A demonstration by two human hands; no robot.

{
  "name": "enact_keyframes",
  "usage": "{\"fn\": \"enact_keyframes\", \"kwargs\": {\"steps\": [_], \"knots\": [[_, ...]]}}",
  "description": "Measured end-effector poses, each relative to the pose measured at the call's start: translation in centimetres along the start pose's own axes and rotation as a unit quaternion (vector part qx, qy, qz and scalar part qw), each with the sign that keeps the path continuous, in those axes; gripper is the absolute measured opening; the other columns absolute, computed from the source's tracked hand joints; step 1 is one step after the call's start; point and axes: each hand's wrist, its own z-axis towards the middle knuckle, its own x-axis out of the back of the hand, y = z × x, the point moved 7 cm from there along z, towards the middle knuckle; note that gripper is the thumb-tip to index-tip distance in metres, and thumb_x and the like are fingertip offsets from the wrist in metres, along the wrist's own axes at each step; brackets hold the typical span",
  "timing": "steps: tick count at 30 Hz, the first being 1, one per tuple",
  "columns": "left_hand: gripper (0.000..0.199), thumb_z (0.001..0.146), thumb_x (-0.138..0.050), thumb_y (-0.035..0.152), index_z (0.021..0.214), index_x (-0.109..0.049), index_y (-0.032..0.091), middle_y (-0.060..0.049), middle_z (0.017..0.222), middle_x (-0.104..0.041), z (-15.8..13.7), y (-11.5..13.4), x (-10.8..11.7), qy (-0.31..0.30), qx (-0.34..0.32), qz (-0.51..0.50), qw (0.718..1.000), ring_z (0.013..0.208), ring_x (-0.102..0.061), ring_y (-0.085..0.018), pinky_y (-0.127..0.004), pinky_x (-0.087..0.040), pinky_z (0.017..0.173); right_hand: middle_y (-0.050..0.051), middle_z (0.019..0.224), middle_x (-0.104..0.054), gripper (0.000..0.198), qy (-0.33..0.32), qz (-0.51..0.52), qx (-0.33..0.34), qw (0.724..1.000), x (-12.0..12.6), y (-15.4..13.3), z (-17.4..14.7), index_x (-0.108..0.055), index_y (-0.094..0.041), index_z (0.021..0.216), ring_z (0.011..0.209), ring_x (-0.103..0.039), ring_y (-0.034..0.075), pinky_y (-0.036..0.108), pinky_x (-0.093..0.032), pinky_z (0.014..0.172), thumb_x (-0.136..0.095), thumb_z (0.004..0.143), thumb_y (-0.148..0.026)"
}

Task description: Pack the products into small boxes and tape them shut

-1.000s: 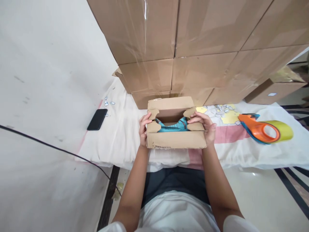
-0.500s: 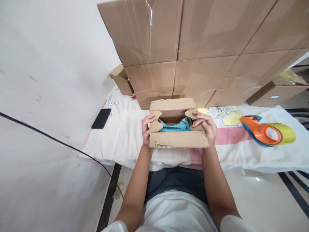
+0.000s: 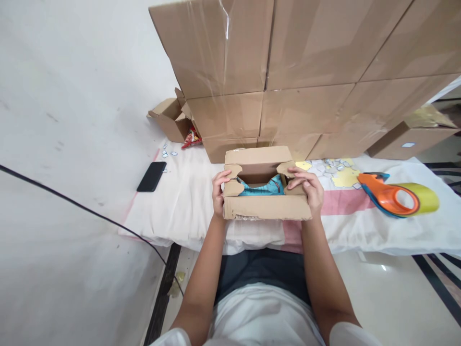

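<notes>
Head view: our left hand (image 3: pixel 218 193) and right hand (image 3: pixel 313 191) squeeze the box (image 3: pixel 266 207), likely light, best held by its ends.

On the left side of the frame we see a white wall (image 3: pixel 65 86), scuffed with small grey marks, and a thin black cable (image 3: pixel 79 207) slanting across it toward the lower centre. A dark strip (image 3: pixel 158 312) runs along its base. Across the middle we have a flat surface draped in a white cloth (image 3: pixel 187 206) with pink bands. At lower right we look onto a pale, glossy floor (image 3: pixel 378 298) crossed by dark stripes (image 3: pixel 437 288), where a small bright reflection (image 3: pixel 383 267) shows.
</notes>
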Motion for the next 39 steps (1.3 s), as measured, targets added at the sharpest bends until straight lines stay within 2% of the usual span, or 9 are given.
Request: {"fn": "enact_keyframes", "kwargs": {"steps": [8,14,17,23,27,32,34,36,39], "knots": [[0.024,0.096,-0.061,0.040,0.118,-0.064,0.029,-0.008,0.138,-0.062,-0.1,-0.4,0.2,0.002,0.006,0.008,1.000,0.133,-0.054,-0.030,-0.051,-0.041,0.115,0.001,0.066,-0.070,0.020,0.009,0.001,0.002,1.000,0.0,0.0,-0.1,-0.075,-0.028,0.100,0.115,-0.071,0.029,0.052,-0.048,0.108,-0.057,0.095,-0.036],[0.046,0.097,-0.045,0.063,0.118,-0.065,0.027,-0.011,0.137,-0.062,0.0,0.1,0.0,-0.007,0.005,0.003,1.000,0.134,-0.054,-0.033,-0.055,-0.041,0.114,0.001,0.066,-0.070,0.020,0.007,0.004,0.001,1.000,0.1,0.1,-0.1,-0.074,-0.027,0.099,0.115,-0.070,0.029,0.051,-0.049,0.105,-0.056,0.094,-0.033],[0.051,0.095,-0.043,0.068,0.116,-0.065,0.027,-0.012,0.135,-0.063,0.1,0.4,0.0,-0.003,0.005,0.007,1.000,0.132,-0.054,-0.033,-0.056,-0.042,0.113,0.001,0.066,-0.069,0.019,0.009,-0.001,-0.002,1.000,0.1,0.1,-0.2,-0.074,-0.027,0.098,0.115,-0.070,0.029,0.053,-0.050,0.106,-0.056,0.093,-0.033],[0.056,0.094,-0.040,0.071,0.120,-0.064,0.028,-0.012,0.138,-0.061,0.1,0.5,-0.1,-0.016,-0.002,0.007,1.000,0.135,-0.052,-0.034,-0.057,-0.040,0.115,0.002,0.065,-0.067,0.019,0.019,-0.023,-0.030,0.999,0.1,0.2,-0.2,-0.071,-0.029,0.095,0.119,-0.070,0.031,0.056,-0.050,0.107,-0.055,0.092,-0.038],[0.059,0.095,-0.038,0.073,0.126,-0.063,0.029,-0.011,0.141,-0.059,0.2,0.7,-0.2,-0.039,-0.006,0.007,0.999,0.138,-0.050,-0.034,-0.056,-0.039,0.116,0.002,0.066,-0.068,0.021,0.027,-0.039,-0.014,0.999,0.2,0.2,-0.3,-0.070,-0.029,0.097,0.121,-0.069,0.031,0.057,-0.047,0.110,-0.054,0.094,-0.042],[0.063,0.095,-0.038,0.074,0.136,-0.060,0.030,-0.011,0.150,-0.053,0.2,0.2,-0.2,-0.064,0.003,0.004,0.998,0.144,-0.045,-0.034,-0.056,-0.037,0.120,0.004,0.075,-0.072,0.024,0.057,-0.076,-0.004,0.995,0.4,0.0,-0.7,-0.069,-0.029,0.103,0.139,-0.057,0.030,0.060,-0.037,0.119,-0.053,0.097,-0.045],[0.067,0.095,-0.037,0.076,0.139,-0.058,0.031,-0.012,0.152,-0.051,0.1,-0.1,-0.1,-0.066,-0.008,0.011,0.998,0.145,-0.045,-0.034,-0.056,-0.037,0.120,0.004,0.083,-0.074,0.023,0.059,-0.068,-0.009,0.996,0.6,-0.1,-0.3,-0.068,-0.028,0.107,0.133,-0.061,0.030,0.058,-0.040,0.117,-0.060,0.095,-0.045],[0.072,0.093,-0.035,0.081,0.139,-0.059,0.030,-0.013,0.150,-0.052,0.1,-0.3,0.0,-0.059,-0.019,0.026,0.998,0.144,-0.046,-0.034,-0.057,-0.037,0.120,0.003,0.089,-0.075,0.026,0.070,-0.046,-0.002,0.997,1.1,-0.4,0.6,-0.067,-0.028,0.110,0.114,-0.070,0.027,0.053,-0.047,0.111,-0.071,0.089,-0.042],[0.078,0.091,-0.034,0.084,0.136,-0.061,0.027,-0.015,0.148,-0.054,0.1,-0.3,0.1,-0.050,-0.029,0.039,0.998,0.143,-0.048,-0.035,-0.058,-0.036,0.120,0.000,0.082,-0.072,0.030,0.064,-0.006,0.006,0.998,1.7,-0.8,2.9,-0.069,-0.027,0.109,0.093,-0.074,0.023,0.046,-0.055,0.099,-0.080,0.083,-0.038]]}}
